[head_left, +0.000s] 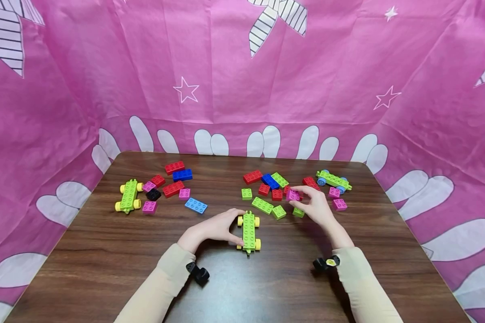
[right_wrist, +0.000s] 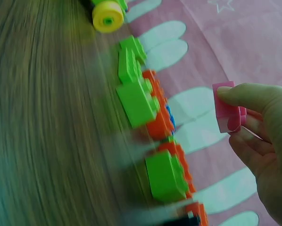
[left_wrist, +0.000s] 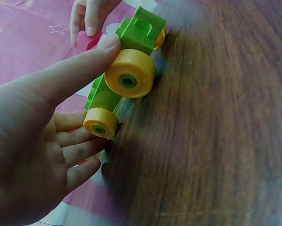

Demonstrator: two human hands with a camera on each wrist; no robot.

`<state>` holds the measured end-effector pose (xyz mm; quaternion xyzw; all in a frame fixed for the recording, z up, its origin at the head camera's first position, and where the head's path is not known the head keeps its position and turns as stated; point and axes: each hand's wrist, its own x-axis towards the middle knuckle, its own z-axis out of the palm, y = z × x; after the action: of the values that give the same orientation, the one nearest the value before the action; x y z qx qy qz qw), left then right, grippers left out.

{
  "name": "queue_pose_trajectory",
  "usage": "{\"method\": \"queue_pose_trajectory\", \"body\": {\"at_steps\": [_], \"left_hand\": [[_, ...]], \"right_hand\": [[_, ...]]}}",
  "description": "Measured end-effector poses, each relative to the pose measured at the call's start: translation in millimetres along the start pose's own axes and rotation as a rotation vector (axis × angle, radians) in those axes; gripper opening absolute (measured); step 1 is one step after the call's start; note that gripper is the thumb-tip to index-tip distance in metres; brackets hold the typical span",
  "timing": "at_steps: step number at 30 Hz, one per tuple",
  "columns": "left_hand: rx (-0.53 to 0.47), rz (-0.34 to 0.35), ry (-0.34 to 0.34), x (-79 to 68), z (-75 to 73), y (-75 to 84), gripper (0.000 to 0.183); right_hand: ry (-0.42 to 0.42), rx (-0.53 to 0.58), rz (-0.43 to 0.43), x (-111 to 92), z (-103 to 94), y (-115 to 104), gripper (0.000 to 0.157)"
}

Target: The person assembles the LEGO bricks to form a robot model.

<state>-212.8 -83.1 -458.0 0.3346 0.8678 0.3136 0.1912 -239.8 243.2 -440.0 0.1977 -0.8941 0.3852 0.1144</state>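
A green toy car base [head_left: 249,231] with yellow wheels stands on the table in front of me. My left hand [head_left: 216,228] holds it from the left side, thumb near the close end and fingertips at the far end. In the left wrist view the thumb touches the green base [left_wrist: 140,33] just above a yellow wheel [left_wrist: 130,74]. My right hand [head_left: 317,207] pinches a pink brick [head_left: 293,195] between thumb and fingers, raised over the scattered bricks. The right wrist view shows this pink brick [right_wrist: 227,108] clear of the tabletop.
Around the right hand lie green bricks [head_left: 262,205], red bricks [head_left: 252,176], a dark blue brick [head_left: 270,181] and pink bricks [head_left: 340,204]. A blue-wheeled base [head_left: 334,180] stands at far right. Leftward are another yellow-wheeled base [head_left: 129,196], a black brick [head_left: 153,194] and a light blue brick [head_left: 196,205].
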Motion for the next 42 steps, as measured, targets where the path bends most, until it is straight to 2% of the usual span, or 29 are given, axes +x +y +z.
{"method": "queue_pose_trajectory", "body": {"at_steps": [11, 20, 26, 32, 42], "left_hand": [[-0.004, -0.002, -0.003, -1.4, 0.2, 0.8, 0.087], [-0.005, -0.005, -0.007, 0.2, -0.5, 0.0, 0.088], [-0.011, -0.007, -0.011, 0.3, -0.1, 0.8, 0.087], [-0.012, -0.004, -0.005, 0.1, 0.4, 0.3, 0.087], [-0.017, 0.009, 0.011, 0.2, 1.3, -1.4, 0.087]], "right_hand": [[-0.030, 0.097, -0.062, 8.9, 30.4, -25.5, 0.038], [-0.117, 0.152, -0.079, 8.6, 52.8, -46.6, 0.037], [-0.163, 0.189, -0.100, 6.5, 63.5, -52.5, 0.036], [-0.196, 0.189, -0.102, 2.7, 69.6, -56.3, 0.036], [-0.256, 0.131, -0.163, -1.4, 76.4, -62.3, 0.035]]}}
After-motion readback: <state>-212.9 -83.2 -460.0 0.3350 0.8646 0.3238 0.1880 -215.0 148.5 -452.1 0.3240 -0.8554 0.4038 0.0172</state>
